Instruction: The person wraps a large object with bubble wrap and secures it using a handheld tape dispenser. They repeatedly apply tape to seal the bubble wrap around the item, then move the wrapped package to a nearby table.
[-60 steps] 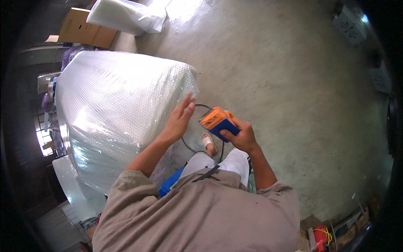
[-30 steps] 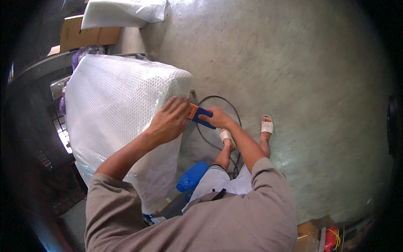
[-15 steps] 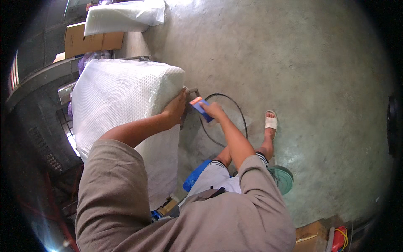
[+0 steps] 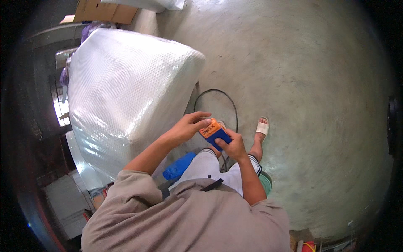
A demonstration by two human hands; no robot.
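Note:
A small blue and orange carton (image 4: 215,133) is held in front of my body, tilted, its orange end up and to the left. My right hand (image 4: 234,145) grips its blue lower end, with the thumb across the face. At the orange end, my left hand (image 4: 189,127) has its fingers stretched out and apart, and a fingertip seems to touch the carton's edge. To the left stands a large bulky item in clear bubble wrap (image 4: 134,84); what is inside cannot be made out.
A black hose or cable (image 4: 236,110) loops on the concrete floor (image 4: 319,105) near my feet. By my left leg lies a blue bag-like thing (image 4: 179,166). A green round stool or lid (image 4: 265,184) is at my right leg. Cardboard (image 4: 105,10) stands at the far left.
My left hand has left the bubble wrap and come to the carton. My right hand has brought the carton nearer to my body. The view has shifted, so the wrapped item looks larger.

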